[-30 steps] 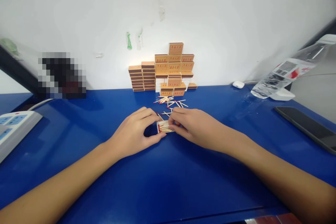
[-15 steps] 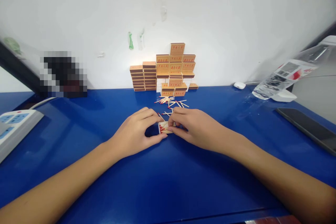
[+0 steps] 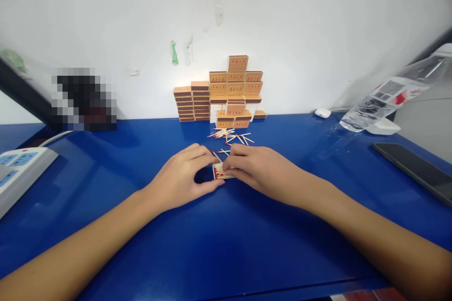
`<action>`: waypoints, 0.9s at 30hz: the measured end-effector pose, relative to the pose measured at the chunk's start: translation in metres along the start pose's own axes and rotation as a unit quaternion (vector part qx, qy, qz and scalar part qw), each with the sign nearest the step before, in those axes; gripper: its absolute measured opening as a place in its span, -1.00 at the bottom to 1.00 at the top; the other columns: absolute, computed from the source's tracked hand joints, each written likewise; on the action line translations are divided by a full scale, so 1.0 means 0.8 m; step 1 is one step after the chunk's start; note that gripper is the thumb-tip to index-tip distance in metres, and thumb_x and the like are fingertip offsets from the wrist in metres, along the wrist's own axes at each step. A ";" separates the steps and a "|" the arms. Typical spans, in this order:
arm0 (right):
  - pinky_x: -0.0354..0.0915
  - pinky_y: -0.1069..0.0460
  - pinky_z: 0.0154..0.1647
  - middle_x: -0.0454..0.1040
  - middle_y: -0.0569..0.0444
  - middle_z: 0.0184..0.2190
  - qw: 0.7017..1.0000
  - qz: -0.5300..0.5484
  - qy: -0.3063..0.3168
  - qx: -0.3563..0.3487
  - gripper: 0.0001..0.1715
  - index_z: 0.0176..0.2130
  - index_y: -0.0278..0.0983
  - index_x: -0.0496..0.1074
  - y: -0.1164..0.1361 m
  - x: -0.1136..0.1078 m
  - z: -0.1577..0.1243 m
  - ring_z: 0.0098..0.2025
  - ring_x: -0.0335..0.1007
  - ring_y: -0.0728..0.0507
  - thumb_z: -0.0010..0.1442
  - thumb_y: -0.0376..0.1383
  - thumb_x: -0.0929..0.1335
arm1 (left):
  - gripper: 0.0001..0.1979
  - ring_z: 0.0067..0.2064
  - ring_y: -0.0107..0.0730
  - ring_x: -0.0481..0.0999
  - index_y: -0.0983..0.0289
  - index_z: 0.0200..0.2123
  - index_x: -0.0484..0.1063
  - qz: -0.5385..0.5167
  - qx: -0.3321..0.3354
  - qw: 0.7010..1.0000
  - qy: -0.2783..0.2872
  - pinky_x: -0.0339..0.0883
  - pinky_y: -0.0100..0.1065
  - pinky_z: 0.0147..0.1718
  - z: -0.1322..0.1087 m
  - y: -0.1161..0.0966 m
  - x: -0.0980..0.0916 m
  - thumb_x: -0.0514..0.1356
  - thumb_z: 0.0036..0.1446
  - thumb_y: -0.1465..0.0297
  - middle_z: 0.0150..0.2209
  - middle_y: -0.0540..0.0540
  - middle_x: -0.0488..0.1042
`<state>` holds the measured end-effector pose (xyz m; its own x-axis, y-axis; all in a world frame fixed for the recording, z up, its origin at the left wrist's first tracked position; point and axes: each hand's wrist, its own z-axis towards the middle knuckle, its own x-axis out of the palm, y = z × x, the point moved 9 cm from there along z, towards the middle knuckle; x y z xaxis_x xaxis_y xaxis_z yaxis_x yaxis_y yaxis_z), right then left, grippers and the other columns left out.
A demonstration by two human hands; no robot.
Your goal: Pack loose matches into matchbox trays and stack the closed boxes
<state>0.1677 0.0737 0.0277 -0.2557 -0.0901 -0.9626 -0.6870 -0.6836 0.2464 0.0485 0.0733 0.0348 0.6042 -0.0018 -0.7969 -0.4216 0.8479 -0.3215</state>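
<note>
matchbox tray (image 3: pixel 219 172) flat on the counter (image 3: pixel 226 244), red tips showing | left hand (image 3: pixel 181 176) pinching its 9 o'clock end | right hand (image 3: pixel 257 169) pinching the 3 o'clock side | loose matches (image 3: pixel 230 137) scattered nearby at 12 o'clock

Place: looks like an office desk, a plain indoor work spot.
Desk: a blue top (image 3: pixel 106 174), pushed right up to a bare white wall (image 3: pixel 318 19).
Left edge: there's a white power strip (image 3: pixel 17 169).
Right side: a dark phone (image 3: pixel 416 169) lying flat, a clear bottle (image 3: pixel 384 99), and a small white earbud case (image 3: pixel 322 113) by the wall.
Stock: matchboxes (image 3: pixel 226 89) stacked against the wall, with loose matches (image 3: pixel 229 137) scattered just in front.
</note>
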 end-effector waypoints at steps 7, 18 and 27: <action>0.30 -0.03 -0.22 0.52 -0.02 -0.18 0.999 -0.026 -0.033 0.019 -0.73 -0.15 -0.33 0.55 -0.007 -0.006 -0.002 -0.25 0.49 -0.13 0.49 -0.21 0.34 | -0.75 -0.14 -0.19 0.56 0.28 -0.06 0.56 0.008 -0.010 1.000 -0.014 0.50 -0.14 -0.12 0.000 0.002 -0.003 0.38 0.27 0.28 -0.15 0.15 0.60; 0.30 0.00 -0.21 0.54 -0.02 -0.21 0.996 -0.001 -0.086 -0.008 -0.75 -0.13 -0.31 0.60 0.006 -0.007 0.001 -0.22 0.48 -0.13 0.47 -0.20 0.38 | -0.77 -0.12 -0.21 0.55 0.26 -0.04 0.56 -0.002 -0.011 1.000 -0.001 0.49 -0.16 -0.10 0.000 0.002 0.000 0.36 0.29 0.30 -0.14 0.14 0.59; 0.24 0.00 -0.24 0.48 0.01 -0.21 0.999 -0.008 -0.048 -0.025 -0.85 -0.20 -0.29 0.55 -0.003 -0.014 -0.008 -0.28 0.41 -0.09 0.44 -0.33 0.37 | -0.73 -0.10 -0.16 0.57 0.29 -0.04 0.55 0.007 -0.009 1.000 -0.012 0.51 -0.11 -0.08 -0.001 0.002 -0.002 0.38 0.28 0.26 -0.12 0.17 0.61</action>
<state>0.1766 0.0713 0.0371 -0.3102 -0.0102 -0.9506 -0.6578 -0.7196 0.2224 0.0463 0.0744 0.0352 0.6136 0.0222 -0.7893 -0.4419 0.8381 -0.3199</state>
